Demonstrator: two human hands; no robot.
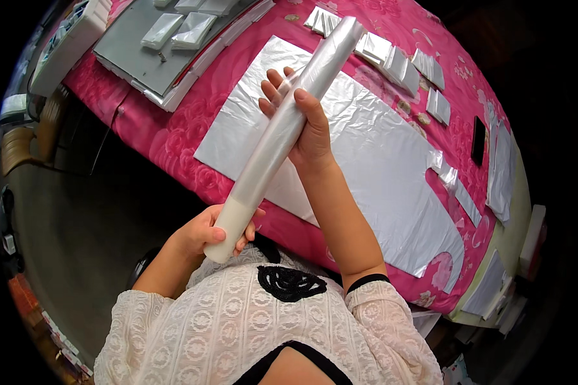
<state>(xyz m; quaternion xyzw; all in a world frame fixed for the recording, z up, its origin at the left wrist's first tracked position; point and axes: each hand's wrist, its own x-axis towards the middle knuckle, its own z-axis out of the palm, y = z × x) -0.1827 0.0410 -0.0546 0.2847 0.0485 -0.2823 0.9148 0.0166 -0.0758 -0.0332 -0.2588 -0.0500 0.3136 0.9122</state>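
Both my hands hold a long roll of clear plastic film (273, 147), tilted from lower left to upper right in front of me. My left hand (221, 232) grips its pale lower end, with the thumb on top. Higher up, my right hand (309, 125) wraps round the roll from behind, its thumb along the near side and its fingertips showing past the far side. Beneath the roll, a large silvery-white plastic bag (372, 173) lies flat on the table, with curved cut-outs like handles at its right end.
A pink floral cloth (167, 144) covers the table. Folded plastic packets (392, 64) lie along its far side, near a black phone (478, 141). More packets (192, 31) sit on a grey board (131, 51) at the far left. A wooden chair (20, 149) stands at left.
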